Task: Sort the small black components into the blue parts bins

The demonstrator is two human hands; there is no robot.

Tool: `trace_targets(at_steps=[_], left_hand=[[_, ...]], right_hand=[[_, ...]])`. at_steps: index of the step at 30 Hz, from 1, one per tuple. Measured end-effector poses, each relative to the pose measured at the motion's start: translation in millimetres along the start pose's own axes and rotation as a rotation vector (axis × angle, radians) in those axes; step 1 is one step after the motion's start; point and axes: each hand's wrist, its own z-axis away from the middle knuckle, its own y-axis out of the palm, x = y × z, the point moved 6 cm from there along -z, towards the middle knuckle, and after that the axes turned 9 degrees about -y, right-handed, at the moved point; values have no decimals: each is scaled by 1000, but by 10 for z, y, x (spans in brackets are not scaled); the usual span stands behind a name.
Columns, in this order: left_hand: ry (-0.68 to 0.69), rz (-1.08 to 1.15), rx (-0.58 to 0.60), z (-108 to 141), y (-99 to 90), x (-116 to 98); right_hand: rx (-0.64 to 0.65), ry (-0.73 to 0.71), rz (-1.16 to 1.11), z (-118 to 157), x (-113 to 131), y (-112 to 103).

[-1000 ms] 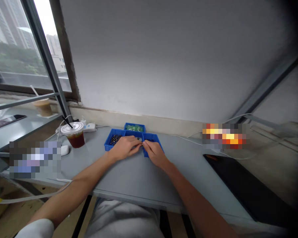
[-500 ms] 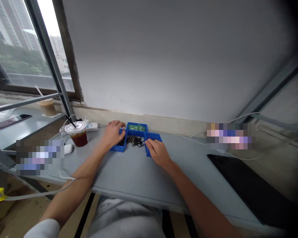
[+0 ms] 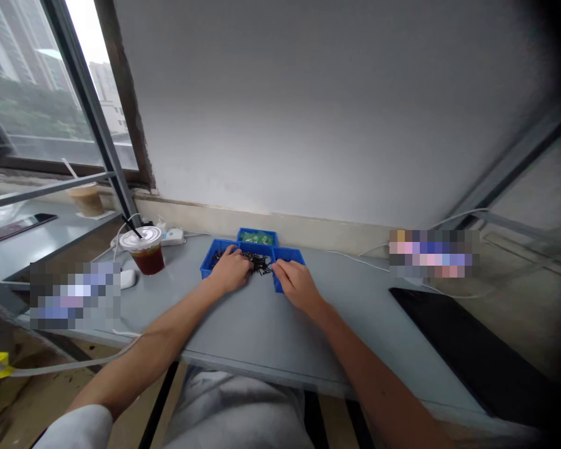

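Observation:
My left hand [image 3: 232,272] lies over the inner wall of the left blue bin [image 3: 207,262], at the edge of a heap of small black screw-like parts [image 3: 260,264]. Its fingers are curled, with the tips hidden among the parts. More small dark pieces [image 3: 217,255] show inside that bin. My right hand [image 3: 295,282] is closed at the left side of the right blue bin [image 3: 292,254], thumb and forefinger pressed together; whatever they pinch is too small to make out. Behind the heap stands a blue bin [image 3: 243,231] holding green pieces [image 3: 257,238].
A lidded cup of dark red drink [image 3: 149,257] with a black straw stands left on the grey table [image 3: 252,330], near a white power strip [image 3: 172,236]. A black flat panel [image 3: 462,349] lies on the right. White cables [image 3: 355,259] run along the wall.
My left hand has moved right and toward me, from the far side of the left bin to the heap of black parts. My right hand has stayed at the right bin.

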Motion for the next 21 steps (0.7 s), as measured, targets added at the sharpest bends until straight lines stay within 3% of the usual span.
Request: trace_targets(at_steps=[8,15,21], left_hand=[[-11,32,45,11,-23,-21],[-42,154,-154,-5,-249,-37],[118,445,-208,47,-471,-190]], right_hand=[[0,-25,26,15,-13,21],[10,-27,13,-7,-3,19],[-17,-65,-62,-3,-7,29]])
